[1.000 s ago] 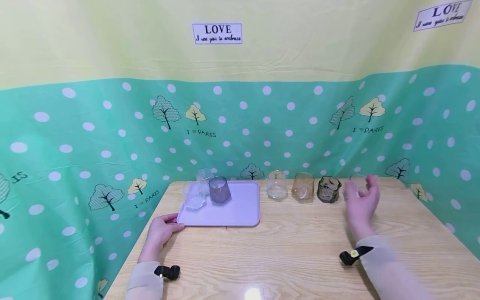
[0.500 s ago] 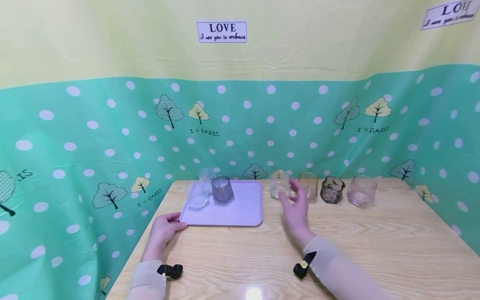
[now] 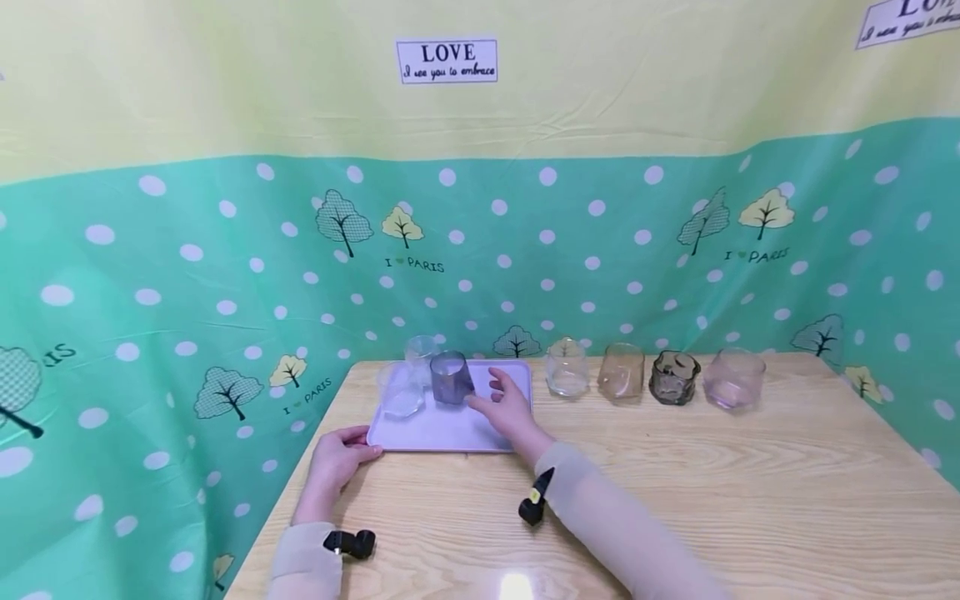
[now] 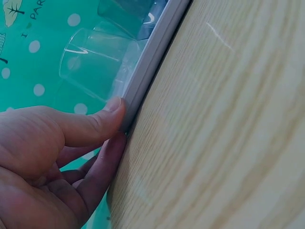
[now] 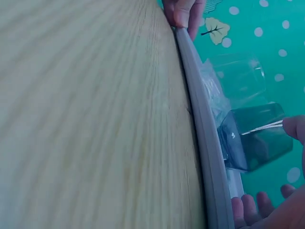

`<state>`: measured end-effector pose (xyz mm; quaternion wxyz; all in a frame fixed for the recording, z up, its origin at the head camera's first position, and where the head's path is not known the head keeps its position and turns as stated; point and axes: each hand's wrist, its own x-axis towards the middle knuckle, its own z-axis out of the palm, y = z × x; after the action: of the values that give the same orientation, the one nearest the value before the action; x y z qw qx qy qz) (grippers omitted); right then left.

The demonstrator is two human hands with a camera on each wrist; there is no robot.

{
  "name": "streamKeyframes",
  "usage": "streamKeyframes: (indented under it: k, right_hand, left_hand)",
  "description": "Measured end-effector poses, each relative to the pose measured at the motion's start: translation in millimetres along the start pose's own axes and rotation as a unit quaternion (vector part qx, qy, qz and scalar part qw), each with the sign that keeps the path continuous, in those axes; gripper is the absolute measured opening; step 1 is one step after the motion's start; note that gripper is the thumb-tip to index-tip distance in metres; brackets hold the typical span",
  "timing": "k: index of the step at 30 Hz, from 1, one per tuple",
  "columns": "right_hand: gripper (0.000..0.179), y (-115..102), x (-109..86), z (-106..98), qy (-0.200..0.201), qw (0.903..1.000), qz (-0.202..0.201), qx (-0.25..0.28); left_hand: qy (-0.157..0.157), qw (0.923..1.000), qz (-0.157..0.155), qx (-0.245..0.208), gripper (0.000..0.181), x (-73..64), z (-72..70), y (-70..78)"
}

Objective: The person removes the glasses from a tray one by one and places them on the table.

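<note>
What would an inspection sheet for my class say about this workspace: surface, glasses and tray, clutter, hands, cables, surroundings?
Surface: wood-grain table, one bright reflection.
Job's things: lilac tray holding two clear glasses and a grey glass; to its right, a row of four: another clear glass, an amber glass, a dark glass, a pinkish glass.
Clutter: nothing seen.
Hands: left hand pinches the tray's near-left corner; right hand is beside the grey glass, thumb and fingers apart, contact unclear.
Cables: nothing seen.
Surroundings: green dotted cloth, cream above, printed trees and LOVE labels.

Lilac tray (image 3: 450,432) — smoky grey glass (image 3: 452,379) — green cloth (image 3: 480,292), dotted in white
</note>
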<state>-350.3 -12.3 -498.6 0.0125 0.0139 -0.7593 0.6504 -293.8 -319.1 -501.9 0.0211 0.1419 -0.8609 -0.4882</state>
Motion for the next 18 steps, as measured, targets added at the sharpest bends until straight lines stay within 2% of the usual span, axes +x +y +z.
streamKeyframes:
  k: [5,12,18]
  right_hand:
    - [0.093,1.3,10.5,23.7,0.017,0.9988,-0.007,-0.046]
    - [0.100,6.5,16.4,47.0,0.073,0.9922,-0.035,-0.094]
    - [0.104,1.4,21.0,58.6,0.083,0.9884,-0.035,-0.122]
  left_hand:
    - [0.002,1.0000,0.003,-0.007,0.056,-1.2,2.2,0.3]
    - [0.001,0.9999,-0.013,-0.007,0.057,0.0,3.4,0.4]
    - [-0.001,0.9999,-0.012,-0.008,0.057,1.1,1.1,-0.1]
